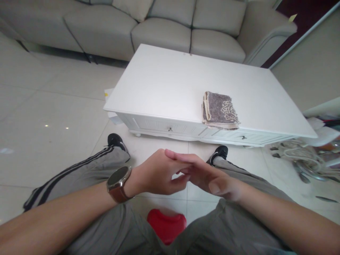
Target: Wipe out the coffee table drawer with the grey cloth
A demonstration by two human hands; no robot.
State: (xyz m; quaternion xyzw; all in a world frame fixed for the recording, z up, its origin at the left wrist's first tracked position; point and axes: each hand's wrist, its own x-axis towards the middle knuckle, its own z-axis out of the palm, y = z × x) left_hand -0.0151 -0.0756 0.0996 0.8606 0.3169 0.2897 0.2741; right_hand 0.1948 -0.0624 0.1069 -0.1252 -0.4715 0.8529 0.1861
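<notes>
My left hand (162, 173), with a watch (119, 179) on a brown strap at its wrist, meets my right hand (209, 177) in front of my body. The left fingers are bent and closed about the right fingers, partly hidden behind them. The right fingers lie stretched over the back of the left hand, thumb apart. No object shows in either hand. Beyond them, apart from both, a folded grey-brown cloth (219, 108) with a cream pattern lies at the front edge of the white coffee table (164, 81).
A grey sofa (164, 33) stands behind the table. Below my hands, between my legs, is a red seat (167, 225). Cables and a metal stand (305, 159) clutter the floor at right. A white box (114, 118) sits by the table's left end.
</notes>
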